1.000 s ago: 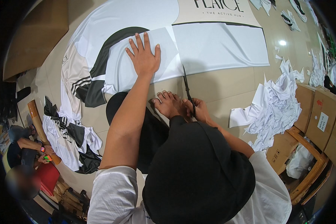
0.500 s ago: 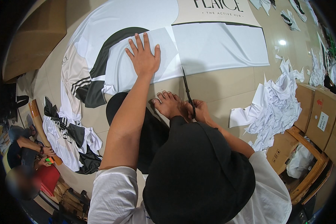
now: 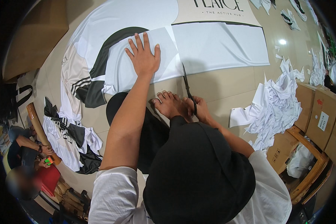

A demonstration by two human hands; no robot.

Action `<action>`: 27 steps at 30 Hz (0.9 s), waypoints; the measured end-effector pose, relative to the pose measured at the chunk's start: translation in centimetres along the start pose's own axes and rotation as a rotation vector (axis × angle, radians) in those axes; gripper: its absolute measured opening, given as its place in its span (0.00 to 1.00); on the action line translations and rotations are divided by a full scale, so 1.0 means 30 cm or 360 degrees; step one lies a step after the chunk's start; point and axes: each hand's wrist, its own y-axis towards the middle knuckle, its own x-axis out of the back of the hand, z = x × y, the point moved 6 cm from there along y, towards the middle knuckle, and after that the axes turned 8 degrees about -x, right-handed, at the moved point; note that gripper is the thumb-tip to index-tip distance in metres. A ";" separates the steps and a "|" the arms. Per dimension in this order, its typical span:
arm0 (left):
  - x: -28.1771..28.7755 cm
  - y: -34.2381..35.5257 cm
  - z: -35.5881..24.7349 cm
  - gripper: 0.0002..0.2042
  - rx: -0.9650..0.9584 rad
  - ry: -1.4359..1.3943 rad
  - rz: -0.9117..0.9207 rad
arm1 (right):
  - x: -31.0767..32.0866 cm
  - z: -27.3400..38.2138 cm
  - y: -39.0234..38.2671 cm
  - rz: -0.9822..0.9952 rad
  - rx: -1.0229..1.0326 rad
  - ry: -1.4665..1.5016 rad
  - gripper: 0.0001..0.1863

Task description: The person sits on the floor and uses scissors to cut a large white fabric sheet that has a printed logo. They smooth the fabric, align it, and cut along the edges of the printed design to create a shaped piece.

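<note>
My left hand [image 3: 143, 56] lies flat with fingers spread on a folded-over piece of white fabric [image 3: 119, 67]. In my right hand [image 3: 202, 110] are dark scissors [image 3: 186, 85], gripped by the handles beside my bare foot [image 3: 171, 104]. Their blades point away from me, with the tips at the near edge of the white cloth, where a line runs between the left piece and a wide white panel [image 3: 220, 44]. Whether the blades are fully closed I cannot make out. A dark curved band [image 3: 100, 56] borders the cloth under my left hand.
A heap of white fabric scraps [image 3: 276, 108] lies at the right, by cardboard boxes [image 3: 323, 115] and a wooden frame [image 3: 310, 183]. Black-and-white garments [image 3: 72, 142] lie on the floor at left. Beyond them, a co-worker's hand [image 3: 46, 150] holds a brown tube [image 3: 39, 125].
The scissors have moved slightly forward, their tips a little farther over the cloth's edge. My left hand has stayed in place. The co-worker's brown tube has shifted slightly.
</note>
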 end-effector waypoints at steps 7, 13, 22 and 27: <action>0.000 0.000 -0.001 0.39 0.0002 0.0006 0.0004 | -0.014 0.048 0.012 -0.0018 0.0023 0.0084 0.24; -0.003 -0.001 0.005 0.39 0.0010 0.0002 0.0009 | -0.024 0.049 0.029 -0.0014 0.0010 0.0129 0.23; -0.006 0.000 0.005 0.39 -0.0001 0.0000 0.0006 | -0.021 0.031 0.027 -0.0025 -0.0023 0.0137 0.19; -0.006 0.000 0.004 0.39 -0.0002 0.0010 0.0004 | -0.023 0.028 0.025 -0.0016 -0.0012 0.0168 0.21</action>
